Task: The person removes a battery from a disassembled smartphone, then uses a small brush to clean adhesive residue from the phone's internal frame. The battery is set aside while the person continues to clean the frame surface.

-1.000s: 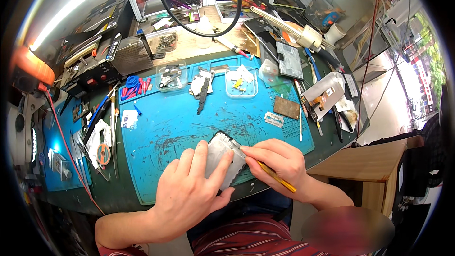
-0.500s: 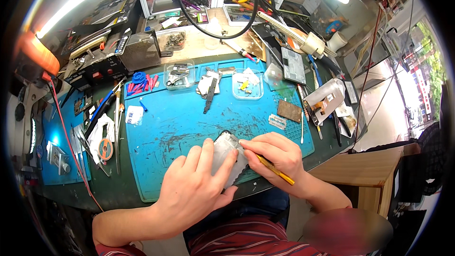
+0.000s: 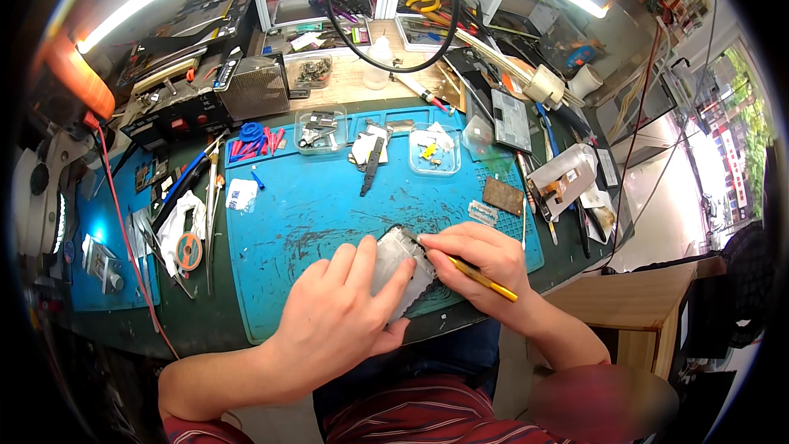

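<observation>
Near the front edge of the blue mat lies a flat grey, phone-sized panel [image 3: 393,261] with a dark upper end, tilted to the right. My left hand [image 3: 339,300] grips it, fingers over its face and thumb along its lower edge. A slim gold-coloured pen-shaped tool [image 3: 491,284] is pinched in my right hand [image 3: 479,261]. Its tip meets the panel's upper right edge, where my fingers hide the point. Part of the panel is covered by my left fingers.
The blue mat [image 3: 288,230] carries a razor blade [image 3: 482,212], a brown rectangular plate [image 3: 502,194], a black strip [image 3: 372,166] and clear boxes of small parts [image 3: 434,163]. Solder wire [image 3: 189,252] and tweezers lie left. A black ring [image 3: 393,67] hangs over the back.
The view has shifted slightly, so the bench appears a little further right. Both hands keep their hold, with the tool still at the panel's upper right edge.
</observation>
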`<state>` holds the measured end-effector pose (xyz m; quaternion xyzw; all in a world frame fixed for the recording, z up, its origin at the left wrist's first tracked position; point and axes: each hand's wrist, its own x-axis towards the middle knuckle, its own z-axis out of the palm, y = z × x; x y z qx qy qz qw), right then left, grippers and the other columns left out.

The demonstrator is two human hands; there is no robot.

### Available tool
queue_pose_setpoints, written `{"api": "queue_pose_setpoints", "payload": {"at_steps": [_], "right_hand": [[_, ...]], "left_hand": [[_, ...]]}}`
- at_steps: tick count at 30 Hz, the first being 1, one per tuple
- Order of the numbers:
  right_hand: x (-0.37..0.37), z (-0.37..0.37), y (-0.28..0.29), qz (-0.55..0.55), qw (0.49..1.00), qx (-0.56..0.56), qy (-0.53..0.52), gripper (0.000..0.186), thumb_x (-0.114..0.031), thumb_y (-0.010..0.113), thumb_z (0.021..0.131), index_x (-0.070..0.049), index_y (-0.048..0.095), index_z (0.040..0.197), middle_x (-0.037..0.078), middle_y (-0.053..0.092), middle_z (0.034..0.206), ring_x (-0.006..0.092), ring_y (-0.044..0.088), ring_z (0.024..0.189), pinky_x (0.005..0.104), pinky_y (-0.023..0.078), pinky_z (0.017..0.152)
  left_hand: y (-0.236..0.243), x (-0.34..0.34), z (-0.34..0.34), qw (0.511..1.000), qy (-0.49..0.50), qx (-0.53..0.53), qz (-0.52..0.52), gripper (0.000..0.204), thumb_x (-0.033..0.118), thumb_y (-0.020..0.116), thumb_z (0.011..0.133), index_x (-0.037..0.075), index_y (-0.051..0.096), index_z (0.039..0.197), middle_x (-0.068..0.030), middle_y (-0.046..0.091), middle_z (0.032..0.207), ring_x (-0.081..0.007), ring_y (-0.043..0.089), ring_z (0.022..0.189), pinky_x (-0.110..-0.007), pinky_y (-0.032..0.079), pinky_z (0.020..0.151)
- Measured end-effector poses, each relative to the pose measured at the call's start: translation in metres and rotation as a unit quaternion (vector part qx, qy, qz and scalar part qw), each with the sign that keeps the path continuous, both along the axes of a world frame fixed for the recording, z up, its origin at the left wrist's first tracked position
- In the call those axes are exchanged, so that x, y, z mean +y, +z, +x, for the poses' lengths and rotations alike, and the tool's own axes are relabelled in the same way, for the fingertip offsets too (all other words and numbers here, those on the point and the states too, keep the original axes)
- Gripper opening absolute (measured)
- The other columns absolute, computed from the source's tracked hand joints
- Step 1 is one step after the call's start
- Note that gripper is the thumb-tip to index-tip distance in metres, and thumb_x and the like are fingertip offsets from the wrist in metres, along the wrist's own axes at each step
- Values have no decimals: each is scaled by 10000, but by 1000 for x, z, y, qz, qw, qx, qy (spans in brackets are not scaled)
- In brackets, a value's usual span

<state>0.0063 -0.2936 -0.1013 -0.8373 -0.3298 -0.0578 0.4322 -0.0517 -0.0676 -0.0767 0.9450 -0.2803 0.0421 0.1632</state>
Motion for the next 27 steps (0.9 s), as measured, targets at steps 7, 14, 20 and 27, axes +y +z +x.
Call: {"api": "queue_pose_setpoints", "payload": {"at_steps": [7,14,20,27], "right_hand": [[-10,20,4,7,998,46,45,187,-51,739,883,-13,752,1066,116,727,917,244,703,794,321,553,697],[-53,0,10,-17,994,84,61,201,-22,754,862,-20,770,1063,107,748,934,213,725,826,294,576,721],[-58,3,4,-9,994,78,80,216,-14,749,867,-22,766,1082,112,747,947,215,722,829,295,573,724],[-55,12,6,-7,990,90,109,221,-19,752,870,-27,764,1090,111,745,948,214,720,830,293,569,720]], "left_hand": [[3,10,9,999,-37,-14,-5,651,307,829,655,171,664,1270,-169,586,1247,-300,610,979,-403,544,801],[1,17,24,985,-170,-6,-31,641,263,845,644,194,674,1257,-110,595,1337,-293,608,1079,-414,534,898],[-2,20,27,983,-181,19,-35,615,242,836,670,172,684,1263,-76,573,1423,-277,585,1162,-415,497,1000],[0,19,22,985,-162,43,-37,580,216,819,699,163,685,1261,-68,555,1452,-278,553,1217,-412,478,1035]]}}
